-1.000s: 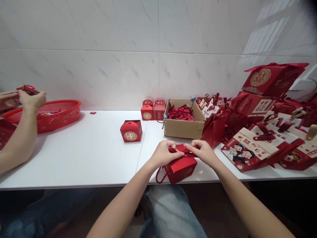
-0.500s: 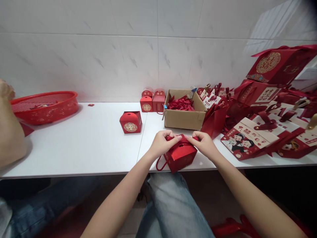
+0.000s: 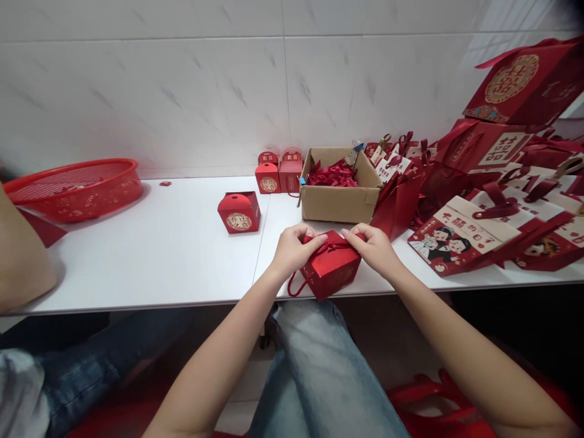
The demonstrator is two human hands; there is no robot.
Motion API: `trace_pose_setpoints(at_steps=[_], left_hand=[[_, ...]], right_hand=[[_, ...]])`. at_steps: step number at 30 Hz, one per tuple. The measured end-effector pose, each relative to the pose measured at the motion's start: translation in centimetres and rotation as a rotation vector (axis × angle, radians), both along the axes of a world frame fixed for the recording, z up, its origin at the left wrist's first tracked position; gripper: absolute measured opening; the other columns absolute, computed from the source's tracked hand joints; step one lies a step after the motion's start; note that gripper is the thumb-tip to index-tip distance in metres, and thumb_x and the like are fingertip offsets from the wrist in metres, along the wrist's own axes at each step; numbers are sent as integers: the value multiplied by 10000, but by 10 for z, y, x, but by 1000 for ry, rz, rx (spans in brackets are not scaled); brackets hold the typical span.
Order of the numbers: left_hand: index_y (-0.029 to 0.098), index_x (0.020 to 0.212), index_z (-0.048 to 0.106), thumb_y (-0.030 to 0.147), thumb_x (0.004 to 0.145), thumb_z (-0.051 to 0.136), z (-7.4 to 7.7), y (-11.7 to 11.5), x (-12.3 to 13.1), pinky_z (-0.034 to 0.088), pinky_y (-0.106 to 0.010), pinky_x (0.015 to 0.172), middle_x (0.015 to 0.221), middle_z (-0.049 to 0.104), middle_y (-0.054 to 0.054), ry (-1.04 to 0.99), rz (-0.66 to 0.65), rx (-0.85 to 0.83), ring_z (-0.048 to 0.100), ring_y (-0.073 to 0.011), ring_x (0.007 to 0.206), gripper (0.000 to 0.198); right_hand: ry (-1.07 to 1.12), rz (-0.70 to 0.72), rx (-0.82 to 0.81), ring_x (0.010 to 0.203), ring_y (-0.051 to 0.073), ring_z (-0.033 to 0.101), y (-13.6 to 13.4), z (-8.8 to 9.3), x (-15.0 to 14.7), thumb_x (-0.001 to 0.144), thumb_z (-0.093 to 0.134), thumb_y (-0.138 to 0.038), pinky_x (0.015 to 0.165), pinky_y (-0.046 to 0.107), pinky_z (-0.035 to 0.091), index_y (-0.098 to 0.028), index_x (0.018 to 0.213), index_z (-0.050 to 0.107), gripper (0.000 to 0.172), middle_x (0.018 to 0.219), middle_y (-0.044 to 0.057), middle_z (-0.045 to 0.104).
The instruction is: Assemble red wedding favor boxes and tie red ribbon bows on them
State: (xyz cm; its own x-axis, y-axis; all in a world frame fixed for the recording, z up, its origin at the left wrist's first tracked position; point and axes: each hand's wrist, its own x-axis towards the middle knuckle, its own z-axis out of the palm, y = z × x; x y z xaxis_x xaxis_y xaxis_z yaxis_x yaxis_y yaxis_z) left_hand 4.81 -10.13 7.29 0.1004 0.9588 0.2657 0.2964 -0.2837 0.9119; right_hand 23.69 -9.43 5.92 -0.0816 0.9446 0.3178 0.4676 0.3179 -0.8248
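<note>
Head view: small glossy red cardboard box [image 3: 331, 275] sits near the front edge of the white tabletop [image 3: 159, 255]. Left hand [image 3: 294, 249] and right hand [image 3: 374, 248] pinch either side of the narrow dark-red ribbon [image 3: 336, 246] across its top. Risk: uneven pulling could skew the ribbon or drag the box over the edge.

This was an indoor workspace, either a home or a small workshop (it was impossible to tell which): a white table [image 3: 159, 255] ran along a marbled tile wall [image 3: 182, 91], bearing a carton [image 3: 337, 204] of red ribbons [image 3: 332, 175], a plastic basket [image 3: 130, 185] and crowded red bags [image 3: 460, 243].
</note>
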Motion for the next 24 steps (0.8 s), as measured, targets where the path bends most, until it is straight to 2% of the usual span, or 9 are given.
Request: trace_pose_setpoints(at_steps=[6,11,15,20,24], left_hand=[[178,541,420,360,698,631,7,-3,2,366,-237,584,576,490,26,73,46,32,466,-109,579,320],[187,536,384,329,708,615,10,-5,1,374,-241,596,607,512,18,118,63,84,486,-119,603,321],[191,530,364,302,727,601,10,-3,-2,396,-257,625,691,582,-10,198,56,159,537,-139,653,328],[190,534,372,279,750,587,12,0,-7,412,-263,644,785,639,-40,243,47,222,572,-150,696,317],[189,549,367,255,766,564,15,-4,-12,430,-269,689,850,673,-47,237,9,187,594,-154,740,301]], right_hand=[[-80,-7,94,686,158,497,-4,-2,7,855,479,-441,658,277,360,-189,619,492,346,703,23,525],[-118,-21,153,687,159,493,-4,-5,7,871,472,-415,663,283,360,-193,608,475,344,705,21,494],[-117,-24,129,691,157,493,-6,-9,8,878,459,-407,663,284,362,-196,604,452,346,721,14,474],[-122,-48,162,691,157,481,-11,-7,4,879,451,-398,677,292,364,-200,588,422,354,723,10,437],[-88,-66,160,706,156,474,-14,-7,0,863,475,-427,677,291,370,-200,583,417,365,754,13,431]])
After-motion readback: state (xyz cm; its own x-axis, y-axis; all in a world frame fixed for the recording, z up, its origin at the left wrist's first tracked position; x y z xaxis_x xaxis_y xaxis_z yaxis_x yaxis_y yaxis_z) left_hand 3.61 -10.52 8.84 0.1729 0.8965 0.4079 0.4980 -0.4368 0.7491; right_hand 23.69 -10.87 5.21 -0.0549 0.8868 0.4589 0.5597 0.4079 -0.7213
